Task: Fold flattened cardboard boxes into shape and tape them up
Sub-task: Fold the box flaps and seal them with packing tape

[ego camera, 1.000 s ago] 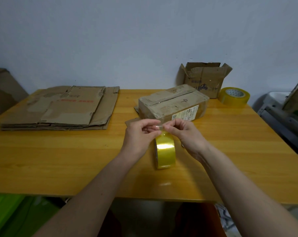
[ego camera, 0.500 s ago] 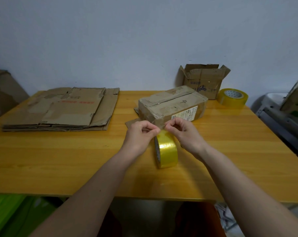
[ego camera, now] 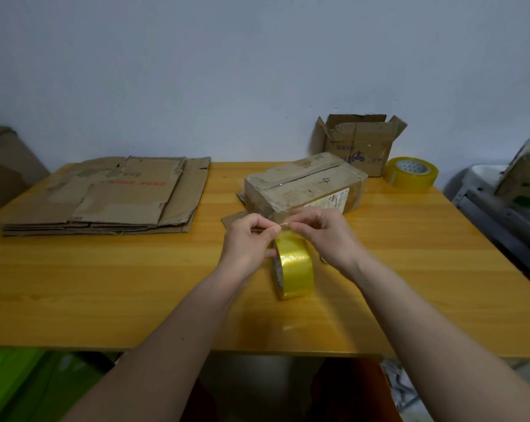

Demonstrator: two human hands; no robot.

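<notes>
Tape end being picked free, one box formed, most of the stack left.

Both hands, left hand (ego camera: 248, 239) & right hand (ego camera: 329, 236), pinch the loose end atop the tape roll (ego camera: 294, 266), which stands on edge on the table (ego camera: 105, 284). Folded box (ego camera: 303, 184) just behind, top seam looks untaped (hard to tell). Count: 1 folded box, 1 open box (ego camera: 359, 144), 1 flat stack (ego camera: 105, 196), 2 rolls incl. spare roll (ego camera: 410, 175).

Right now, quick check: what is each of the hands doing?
Left hand: closed, pinching the peeled tape end at the top of the yellow tape roll.
Right hand: closed, pinching the same tape end.
</notes>
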